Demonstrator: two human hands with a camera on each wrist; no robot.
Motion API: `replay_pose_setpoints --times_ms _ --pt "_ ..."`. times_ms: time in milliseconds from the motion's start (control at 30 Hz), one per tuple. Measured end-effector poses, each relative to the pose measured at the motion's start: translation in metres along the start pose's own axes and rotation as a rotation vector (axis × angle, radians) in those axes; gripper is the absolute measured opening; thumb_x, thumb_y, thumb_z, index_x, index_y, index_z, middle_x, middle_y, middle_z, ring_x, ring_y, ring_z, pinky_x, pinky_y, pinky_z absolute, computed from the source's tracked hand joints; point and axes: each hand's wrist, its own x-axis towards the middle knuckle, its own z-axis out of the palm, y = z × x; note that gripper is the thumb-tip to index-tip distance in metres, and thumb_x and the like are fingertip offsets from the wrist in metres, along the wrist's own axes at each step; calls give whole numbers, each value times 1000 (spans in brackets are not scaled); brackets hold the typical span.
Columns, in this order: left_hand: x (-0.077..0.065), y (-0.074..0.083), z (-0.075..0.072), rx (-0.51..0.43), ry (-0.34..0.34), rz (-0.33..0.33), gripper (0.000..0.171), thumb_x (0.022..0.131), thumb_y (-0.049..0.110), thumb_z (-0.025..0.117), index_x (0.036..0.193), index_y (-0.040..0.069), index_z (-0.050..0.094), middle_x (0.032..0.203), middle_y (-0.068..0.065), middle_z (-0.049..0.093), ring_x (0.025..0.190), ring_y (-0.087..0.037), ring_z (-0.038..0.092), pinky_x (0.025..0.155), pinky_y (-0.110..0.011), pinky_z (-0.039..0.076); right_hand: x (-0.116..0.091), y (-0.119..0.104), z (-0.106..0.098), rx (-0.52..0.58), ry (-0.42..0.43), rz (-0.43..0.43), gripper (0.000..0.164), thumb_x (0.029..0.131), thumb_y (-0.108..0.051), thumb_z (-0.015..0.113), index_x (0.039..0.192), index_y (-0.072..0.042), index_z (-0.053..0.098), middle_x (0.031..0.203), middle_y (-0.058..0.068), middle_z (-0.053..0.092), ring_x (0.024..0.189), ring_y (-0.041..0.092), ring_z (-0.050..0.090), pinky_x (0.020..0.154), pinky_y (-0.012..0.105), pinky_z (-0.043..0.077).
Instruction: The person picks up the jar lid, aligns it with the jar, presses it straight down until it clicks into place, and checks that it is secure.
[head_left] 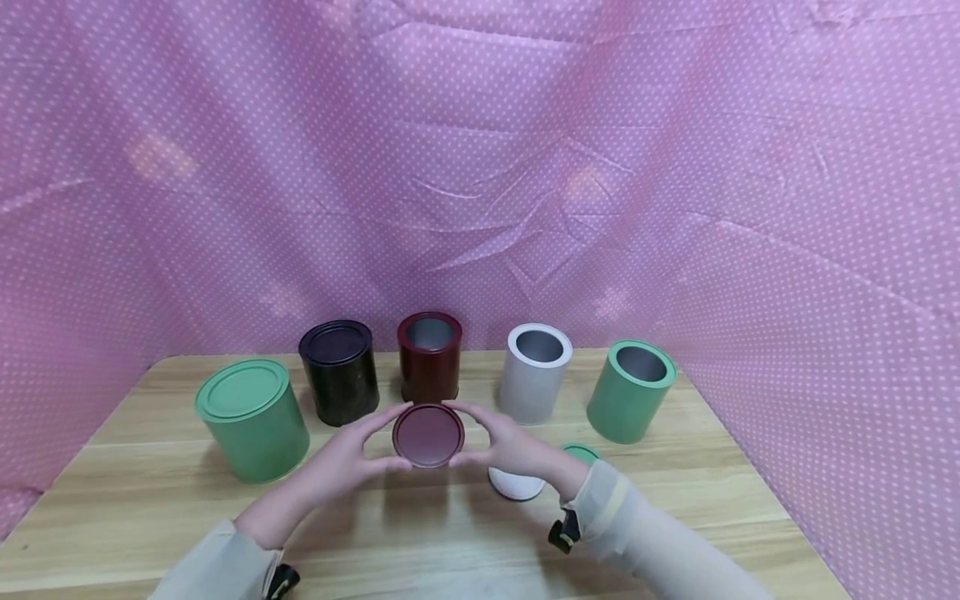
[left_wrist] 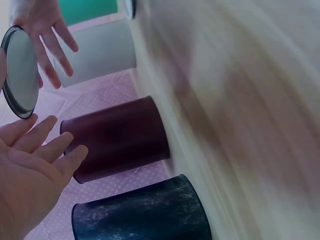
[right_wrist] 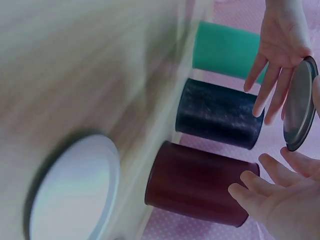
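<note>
A round dark red lid (head_left: 428,436) is held up between both hands, in front of a dark red can (head_left: 430,371) whose open top faces up. My left hand (head_left: 352,450) grips the lid's left edge with thumb and fingertips, and my right hand (head_left: 510,446) grips its right edge. Seen from the wrists, the lid's grey underside (left_wrist: 22,72) is raised above the table, and the other fingers of each hand are spread beside it. In the right wrist view the dark red can (right_wrist: 200,185) stands just beyond the fingertips.
To the left stand a large lidded green can (head_left: 262,437) and a lidded black can (head_left: 341,387). An open white can (head_left: 532,387) and an open green can (head_left: 628,404) stand to the right. Partly under the right arm lie a white lid (head_left: 517,486) and a green lid (head_left: 581,452).
</note>
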Motion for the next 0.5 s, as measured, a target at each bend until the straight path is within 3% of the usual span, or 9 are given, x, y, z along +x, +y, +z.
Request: replay_pose_setpoints --times_ms 133,500 --pt "7 0 -1 3 37 -4 73 79 34 78 142 13 49 141 -24 50 130 -43 47 102 -62 40 5 1 -5 13 39 -1 70 83 -21 76 145 -11 44 146 10 49 136 30 44 112 51 36" --pt "33 2 -11 23 59 -57 76 81 34 77 145 11 45 146 -21 45 134 -42 42 105 -61 37 25 2 -19 -5 133 -24 69 83 -16 76 144 -4 44 144 14 50 134 31 46 110 49 39"
